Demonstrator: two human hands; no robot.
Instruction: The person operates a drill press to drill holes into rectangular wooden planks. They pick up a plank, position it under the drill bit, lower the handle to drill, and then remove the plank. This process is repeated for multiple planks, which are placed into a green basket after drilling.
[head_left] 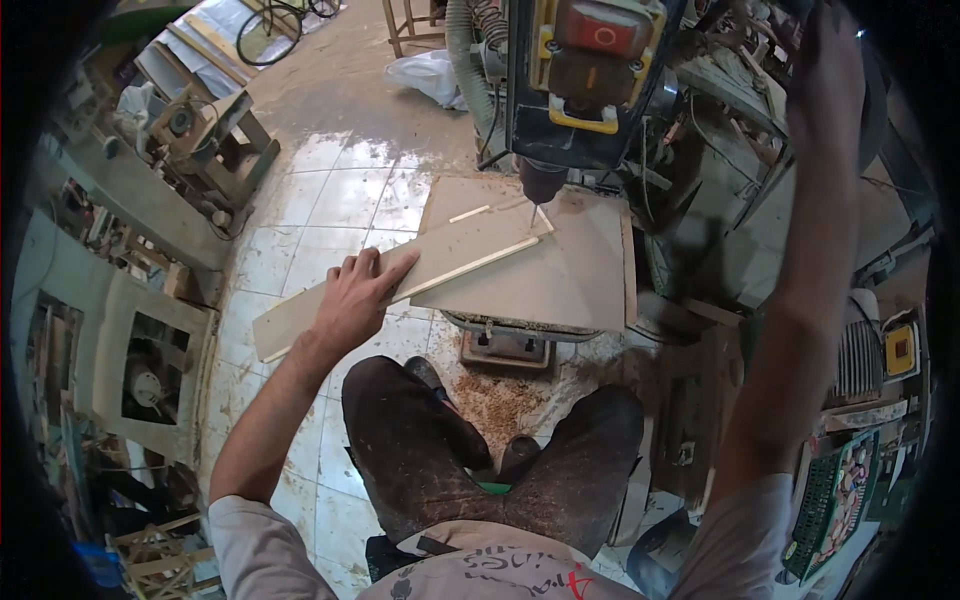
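A long flat wooden board (pixel 440 258) lies slantwise across the square plywood table (pixel 590 270) of a drill press. My left hand (pixel 355 298) grips the board near its nearer left part, with fingers over its top face. The board's far end lies under the chuck (pixel 541 180) and its thin drill bit (pixel 536 215). Whether the bit touches the board I cannot tell. Thin wooden strips (pixel 469 213) are on the table beside the board's far end. My right hand (pixel 825 75) is raised high at the upper right, dark and blurred; its fingers and anything in them cannot be made out.
Above the table hangs the drill press head with a red and yellow switch box (pixel 600 55). Wood shavings (pixel 500 400) cover the tiled floor between my legs. Dusty machines (pixel 150 370) stand at left. A green crate (pixel 830 500) and a cluttered bench are on the right.
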